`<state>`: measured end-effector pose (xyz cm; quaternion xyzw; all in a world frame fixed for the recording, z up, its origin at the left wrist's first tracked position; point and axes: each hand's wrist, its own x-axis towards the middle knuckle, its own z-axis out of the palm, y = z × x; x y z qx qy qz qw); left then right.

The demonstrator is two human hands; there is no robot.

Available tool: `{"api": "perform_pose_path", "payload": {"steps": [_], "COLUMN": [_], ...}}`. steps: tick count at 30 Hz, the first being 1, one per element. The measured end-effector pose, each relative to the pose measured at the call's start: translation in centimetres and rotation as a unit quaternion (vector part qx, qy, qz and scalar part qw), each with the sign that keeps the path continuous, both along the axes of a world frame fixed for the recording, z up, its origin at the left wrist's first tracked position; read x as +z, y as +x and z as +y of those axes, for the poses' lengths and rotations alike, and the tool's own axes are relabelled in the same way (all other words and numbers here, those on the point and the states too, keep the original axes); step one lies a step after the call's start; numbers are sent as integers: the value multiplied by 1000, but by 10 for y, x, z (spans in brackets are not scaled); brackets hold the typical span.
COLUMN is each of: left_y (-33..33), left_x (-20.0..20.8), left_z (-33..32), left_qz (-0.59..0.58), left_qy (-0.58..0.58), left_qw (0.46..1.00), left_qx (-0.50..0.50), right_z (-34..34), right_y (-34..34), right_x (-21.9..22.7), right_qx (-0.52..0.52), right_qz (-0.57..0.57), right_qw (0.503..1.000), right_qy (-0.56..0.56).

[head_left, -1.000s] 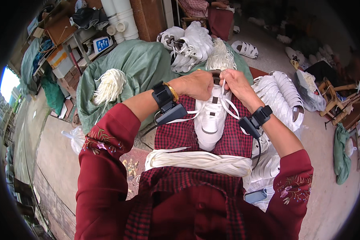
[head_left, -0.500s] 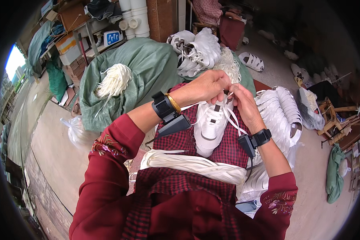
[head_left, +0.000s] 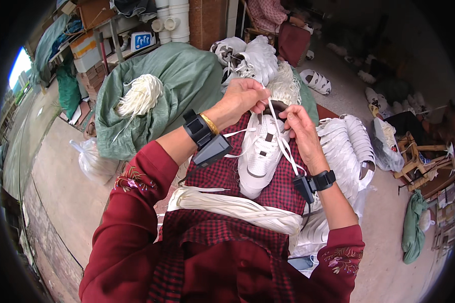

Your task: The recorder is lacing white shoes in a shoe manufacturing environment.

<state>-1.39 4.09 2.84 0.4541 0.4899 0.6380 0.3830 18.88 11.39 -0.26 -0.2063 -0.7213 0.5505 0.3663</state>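
A white sneaker (head_left: 258,161) lies on my checked apron, toe toward me. Above its collar, my left hand (head_left: 243,101) is closed in a pinch on a white shoelace (head_left: 274,115), drawn up taut from the shoe. My right hand (head_left: 305,132) is at the right side of the shoe's opening, fingers loosely bent and apart, with no lace visible between them. Another loose lace end loops out on the shoe's left side. Across my lap lies a thick bundle of white laces (head_left: 237,211).
A green sack (head_left: 187,76) with a heap of laces (head_left: 140,96) stands at the left. White shoes (head_left: 258,58) are piled beyond my hands, and more stacked shoes (head_left: 338,151) are at the right. Another person (head_left: 268,15) sits at the back.
My left hand has pulled the lace up and leftward, away from my right hand. My right hand's fingers have come apart from the lace. The view has shifted slightly.
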Motion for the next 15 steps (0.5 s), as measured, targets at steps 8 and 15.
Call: {"api": "perform_pose_path", "payload": {"steps": [8, 15], "left_y": [13, 45], "left_x": [21, 26], "left_z": [-10, -10], "left_qz": [-147, -34], "left_qy": [24, 4], "left_qw": [987, 995], "left_qx": [-66, -95], "right_z": [-3, -6], "right_y": [-2, 1], "right_x": [-4, -2], "right_qx": [59, 35], "right_qz": [-30, -60], "right_qw": [993, 994], "right_qy": [96, 89]}}
